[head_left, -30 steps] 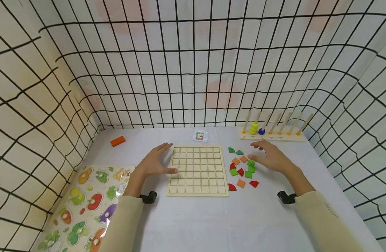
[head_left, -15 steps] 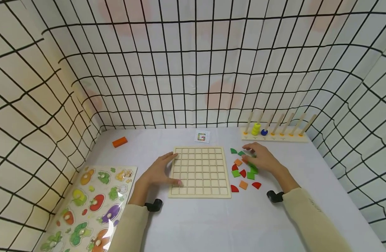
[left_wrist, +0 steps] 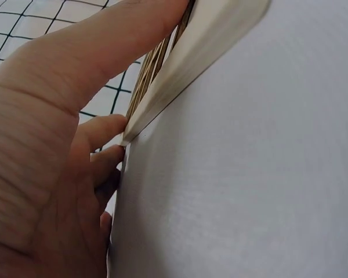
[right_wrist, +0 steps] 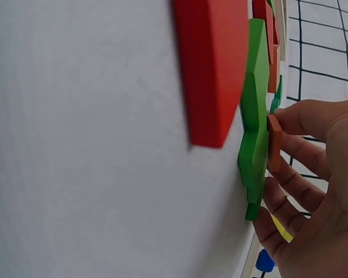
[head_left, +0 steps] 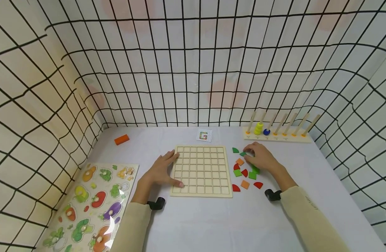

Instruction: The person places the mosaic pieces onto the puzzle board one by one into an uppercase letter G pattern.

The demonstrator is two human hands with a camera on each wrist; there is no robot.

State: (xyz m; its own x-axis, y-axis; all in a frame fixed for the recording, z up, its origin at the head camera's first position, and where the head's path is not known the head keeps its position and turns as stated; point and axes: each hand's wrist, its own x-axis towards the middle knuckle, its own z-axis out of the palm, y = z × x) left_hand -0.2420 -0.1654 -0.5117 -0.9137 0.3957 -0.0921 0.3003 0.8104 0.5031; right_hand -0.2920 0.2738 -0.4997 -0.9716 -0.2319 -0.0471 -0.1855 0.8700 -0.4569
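A pale wooden grid board (head_left: 202,171) lies mid-table. My left hand (head_left: 159,171) rests at its left side, thumb over the near-left part and fingertips at the far-left corner; the left wrist view shows the board's edge (left_wrist: 180,75) beside the thumb. To the board's right, my right hand (head_left: 262,157) pinches an orange square tile (right_wrist: 274,143) between thumb and fingers, hidden in the head view. Green square tiles (right_wrist: 253,156) lie right under it, and a red quarter-round tile (right_wrist: 211,75) is closer to the wrist camera.
Loose tiles, such as an orange square (head_left: 244,184) and a red quarter-round (head_left: 258,185), surround the right hand. Behind stand a card with a G (head_left: 204,135) and a peg counter (head_left: 278,138). An orange block (head_left: 121,139) and a vegetable puzzle (head_left: 101,183) lie left. Black netting encloses the table.
My left hand has come down onto the board's left edge, its thumb nearer me. My right hand has moved in over the tiles and taken hold of an orange one.
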